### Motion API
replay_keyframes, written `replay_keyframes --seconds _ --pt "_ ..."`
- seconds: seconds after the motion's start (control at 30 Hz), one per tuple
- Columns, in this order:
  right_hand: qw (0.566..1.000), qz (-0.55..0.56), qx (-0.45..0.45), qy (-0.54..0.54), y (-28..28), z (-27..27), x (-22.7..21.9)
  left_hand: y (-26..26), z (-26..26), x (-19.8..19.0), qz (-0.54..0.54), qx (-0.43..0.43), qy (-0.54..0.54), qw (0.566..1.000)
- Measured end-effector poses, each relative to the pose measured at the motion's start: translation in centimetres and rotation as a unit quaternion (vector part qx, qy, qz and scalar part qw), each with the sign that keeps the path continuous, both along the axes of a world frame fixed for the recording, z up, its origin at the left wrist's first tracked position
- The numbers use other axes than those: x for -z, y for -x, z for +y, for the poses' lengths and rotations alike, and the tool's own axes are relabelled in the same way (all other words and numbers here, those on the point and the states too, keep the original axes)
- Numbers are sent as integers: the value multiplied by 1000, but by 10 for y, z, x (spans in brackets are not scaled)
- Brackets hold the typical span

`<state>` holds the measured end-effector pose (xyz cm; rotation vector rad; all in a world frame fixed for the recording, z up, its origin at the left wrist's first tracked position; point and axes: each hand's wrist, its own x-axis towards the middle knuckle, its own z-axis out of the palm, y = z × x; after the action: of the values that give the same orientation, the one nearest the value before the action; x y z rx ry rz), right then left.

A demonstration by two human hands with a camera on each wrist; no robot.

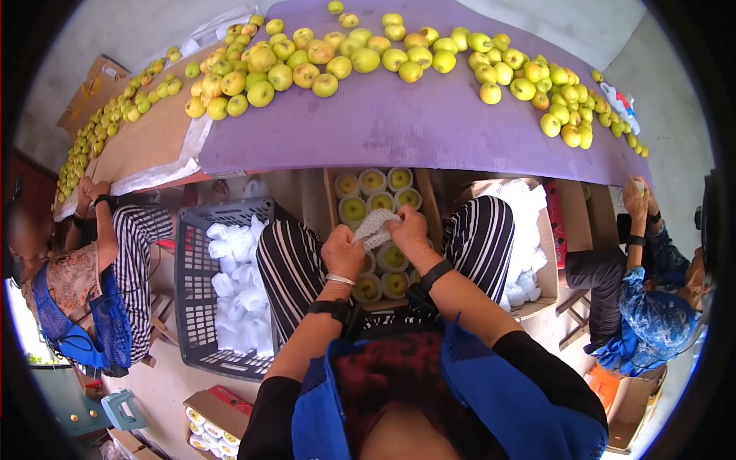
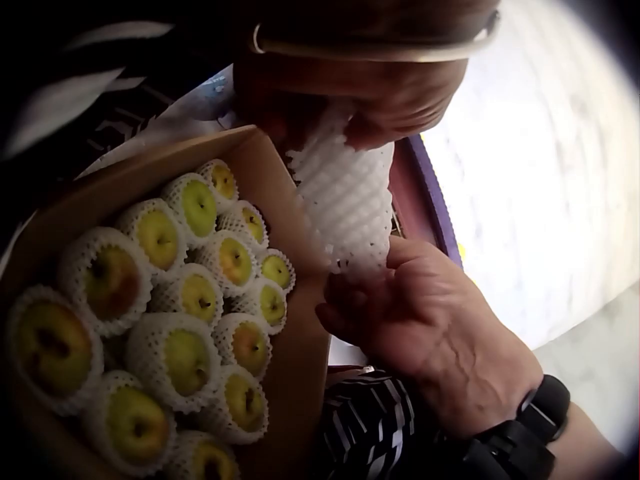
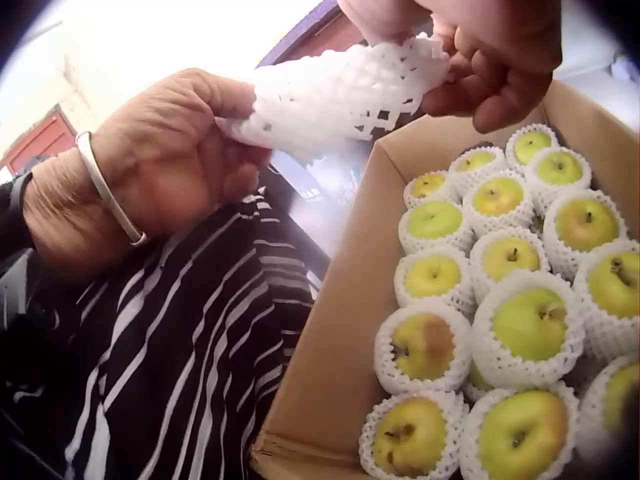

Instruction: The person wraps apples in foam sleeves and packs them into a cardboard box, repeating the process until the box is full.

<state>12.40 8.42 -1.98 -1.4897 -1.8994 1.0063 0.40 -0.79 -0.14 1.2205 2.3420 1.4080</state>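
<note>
Both hands, left hand (image 1: pixel 343 253) and right hand (image 1: pixel 409 228), pinch opposite ends of a white foam mesh fruit sleeve (image 1: pixel 376 225), stretched between curled fingertips above the cardboard box of netted yellow-green apples (image 1: pixel 383 201); pulling harder might tear the mesh.

Two hands, the left hand (image 1: pixel 343 251) and right hand (image 1: pixel 410 228), share one foam net sleeve (image 1: pixel 376 227). Just below them sits one cardboard box (image 3: pixel 330 330) of netted pears, fourteen visible in the right wrist view.

white foam net (image 3: pixel 340 92), yellow-green pears (image 1: pixel 326 84), purple cloth (image 1: pixel 399 123), black-and-white striped trousers (image 1: pixel 295 264).
</note>
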Motion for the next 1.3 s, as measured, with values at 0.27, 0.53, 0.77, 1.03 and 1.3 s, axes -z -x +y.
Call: replay_keyframes --seconds 0.27,0.53,0.77,1.03,1.3 --pt "997 18 69 -34 -3 16 38 -14 2 9 -139 170 12 976" --pt "960 220 -104 139 5 8 25 5 2 0 -717 126 0 686" --pt "916 275 -170 236 7 1 11 9 3 11 -773 129 -21 621" --pt "949 194 -184 167 3 4 6 9 4 16 -760 118 -81 634" --pt "987 63 -137 64 -3 5 -3 19 6 32 -671 -37 -168 721"
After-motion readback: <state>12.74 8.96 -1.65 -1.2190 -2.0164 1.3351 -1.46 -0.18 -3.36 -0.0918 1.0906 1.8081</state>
